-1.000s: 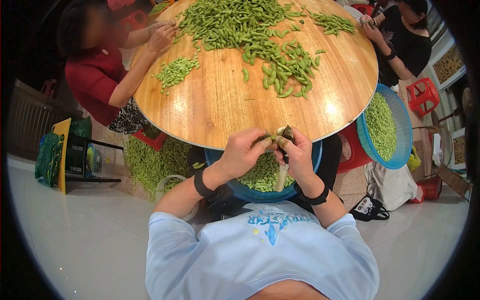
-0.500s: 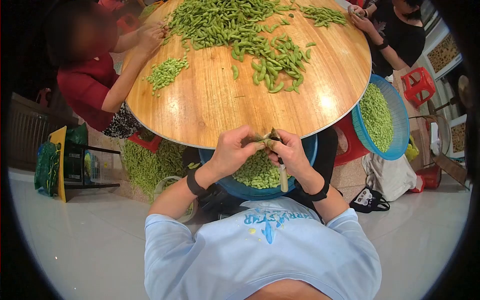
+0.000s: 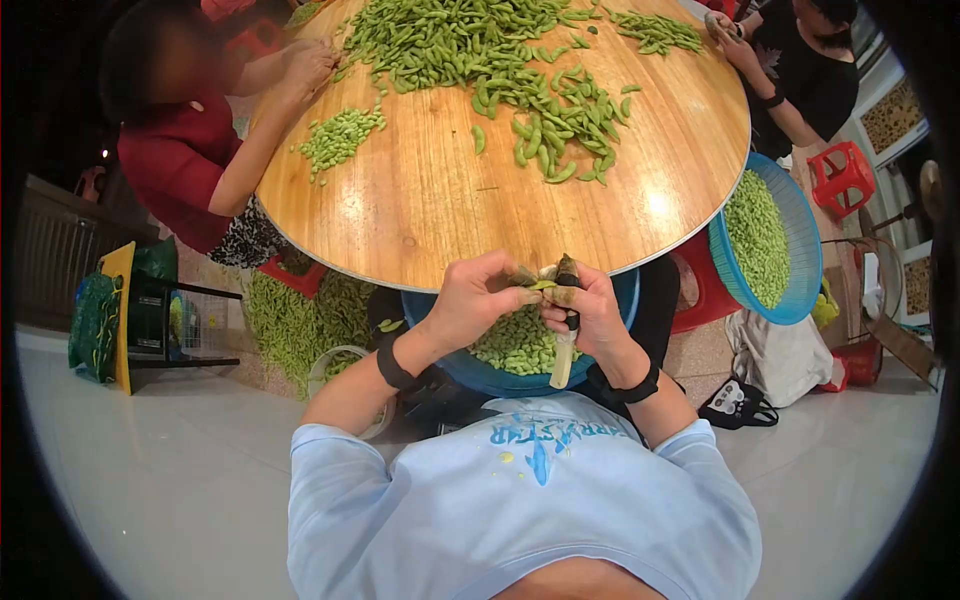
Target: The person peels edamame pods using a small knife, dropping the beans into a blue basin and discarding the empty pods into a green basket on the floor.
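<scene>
Just past the table's near edge, over a blue basin [image 3: 470, 378] of shelled green beans [image 3: 515, 343], my two hands meet. Between their fingertips is a green bean pod [image 3: 543, 284], partly hidden by the fingers. My left hand [image 3: 478, 295] pinches its left end with thumb and forefinger. My right hand [image 3: 590, 305] is closed at the other end and also grips a slim tool with a black shaft and pale lower end [image 3: 564, 362], pointing down toward my shirt; its exact kind I cannot tell.
Unshelled pods [image 3: 450, 45] are heaped on the round wooden table [image 3: 400, 210], with shelled beans [image 3: 340, 138] at left. People sit at left and right. A blue basket [image 3: 808, 235] of beans stands at right; more pods [image 3: 305, 320] cover the floor at left.
The fingers of both hands have shifted around the pod. In my right hand the slim tool has tilted, and its black shaft shows more. The view has moved slightly.
</scene>
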Action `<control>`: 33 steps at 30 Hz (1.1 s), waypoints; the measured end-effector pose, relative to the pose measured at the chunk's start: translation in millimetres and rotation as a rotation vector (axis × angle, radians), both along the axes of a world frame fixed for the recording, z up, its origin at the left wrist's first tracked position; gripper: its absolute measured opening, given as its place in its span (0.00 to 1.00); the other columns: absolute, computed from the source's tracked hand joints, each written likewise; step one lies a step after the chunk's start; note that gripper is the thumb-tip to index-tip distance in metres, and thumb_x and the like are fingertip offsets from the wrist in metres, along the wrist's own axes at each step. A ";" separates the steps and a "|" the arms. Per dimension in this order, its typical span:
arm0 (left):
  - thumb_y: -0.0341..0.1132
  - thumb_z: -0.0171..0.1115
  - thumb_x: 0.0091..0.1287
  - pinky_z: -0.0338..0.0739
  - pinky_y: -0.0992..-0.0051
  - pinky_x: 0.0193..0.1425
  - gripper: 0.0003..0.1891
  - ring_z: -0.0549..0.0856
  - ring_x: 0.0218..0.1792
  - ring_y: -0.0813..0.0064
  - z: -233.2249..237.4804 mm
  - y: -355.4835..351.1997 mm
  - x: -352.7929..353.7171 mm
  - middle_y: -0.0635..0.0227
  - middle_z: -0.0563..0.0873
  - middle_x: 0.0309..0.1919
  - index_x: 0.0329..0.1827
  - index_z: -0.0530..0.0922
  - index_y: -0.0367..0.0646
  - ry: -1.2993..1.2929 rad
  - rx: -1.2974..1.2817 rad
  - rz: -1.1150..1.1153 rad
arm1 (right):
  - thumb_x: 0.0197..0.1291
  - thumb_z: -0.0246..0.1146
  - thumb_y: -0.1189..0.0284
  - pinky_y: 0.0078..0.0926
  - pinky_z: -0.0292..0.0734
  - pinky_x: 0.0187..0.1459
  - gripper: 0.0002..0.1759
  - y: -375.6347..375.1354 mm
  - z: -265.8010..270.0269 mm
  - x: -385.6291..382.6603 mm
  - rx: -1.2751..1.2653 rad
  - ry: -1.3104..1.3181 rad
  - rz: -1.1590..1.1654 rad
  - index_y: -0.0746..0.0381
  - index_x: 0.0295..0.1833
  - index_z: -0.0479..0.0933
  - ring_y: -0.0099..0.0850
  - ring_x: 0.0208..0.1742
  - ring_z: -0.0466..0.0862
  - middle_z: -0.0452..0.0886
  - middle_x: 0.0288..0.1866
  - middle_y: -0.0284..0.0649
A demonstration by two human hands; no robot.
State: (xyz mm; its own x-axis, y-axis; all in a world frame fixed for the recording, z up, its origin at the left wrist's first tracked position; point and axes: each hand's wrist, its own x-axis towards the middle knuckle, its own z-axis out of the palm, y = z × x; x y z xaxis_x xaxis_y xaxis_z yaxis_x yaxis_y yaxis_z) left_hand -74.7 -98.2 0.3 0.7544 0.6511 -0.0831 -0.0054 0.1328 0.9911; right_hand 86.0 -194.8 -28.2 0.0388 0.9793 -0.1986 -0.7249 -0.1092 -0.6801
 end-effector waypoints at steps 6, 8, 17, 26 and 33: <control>0.22 0.68 0.58 0.73 0.84 0.31 0.07 0.78 0.28 0.88 -13.5 0.8 -3.4 0.74 0.82 0.27 0.35 0.78 0.36 0.065 0.106 -0.028 | 0.55 0.56 0.80 0.16 0.61 0.19 0.04 3.7 -5.2 -2.5 0.004 -0.123 -0.010 0.66 0.37 0.73 0.19 0.18 0.68 0.72 0.21 0.34; 0.22 0.68 0.58 0.73 0.84 0.31 0.07 0.78 0.28 0.87 -11.7 -1.5 -3.5 0.74 0.82 0.27 0.35 0.78 0.36 0.072 0.128 -0.022 | 0.55 0.56 0.80 0.16 0.62 0.19 0.03 3.2 -1.4 1.7 0.023 -0.243 0.016 0.66 0.37 0.73 0.19 0.18 0.68 0.71 0.21 0.33; 0.26 0.66 0.62 0.75 0.80 0.24 0.04 0.82 0.22 0.79 -8.0 6.1 -0.5 0.65 0.84 0.26 0.37 0.78 0.37 -0.064 -0.450 -0.068 | 0.54 0.55 0.80 0.16 0.61 0.20 0.03 1.1 4.3 6.4 0.093 -0.377 0.039 0.65 0.35 0.72 0.17 0.18 0.67 0.71 0.20 0.32; 0.26 0.61 0.65 0.78 0.80 0.25 0.08 0.83 0.23 0.77 -9.3 4.9 0.2 0.63 0.85 0.27 0.45 0.75 0.36 -0.042 -0.405 0.003 | 0.53 0.61 0.82 0.28 0.70 0.27 0.10 -2.4 9.1 0.0 0.288 -1.214 -0.369 0.69 0.42 0.73 0.32 0.24 0.75 0.74 0.27 0.41; 0.26 0.56 0.69 0.80 0.82 0.40 0.10 0.82 0.35 0.84 -4.6 -8.4 -4.2 0.66 0.84 0.37 0.51 0.69 0.36 -0.026 0.069 -0.015 | 0.51 0.64 0.82 0.27 0.72 0.30 0.13 -1.0 10.4 0.9 0.421 -1.297 -0.303 0.68 0.44 0.75 0.34 0.28 0.77 0.75 0.31 0.43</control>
State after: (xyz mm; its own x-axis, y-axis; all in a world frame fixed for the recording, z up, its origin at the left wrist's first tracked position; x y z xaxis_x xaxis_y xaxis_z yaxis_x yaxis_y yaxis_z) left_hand -78.9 -106.6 -4.3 0.7658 0.6429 -0.0183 -0.0300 0.0641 0.9975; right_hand 86.9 -195.7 -17.8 0.1849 0.8762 0.4451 0.4812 0.3142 -0.8184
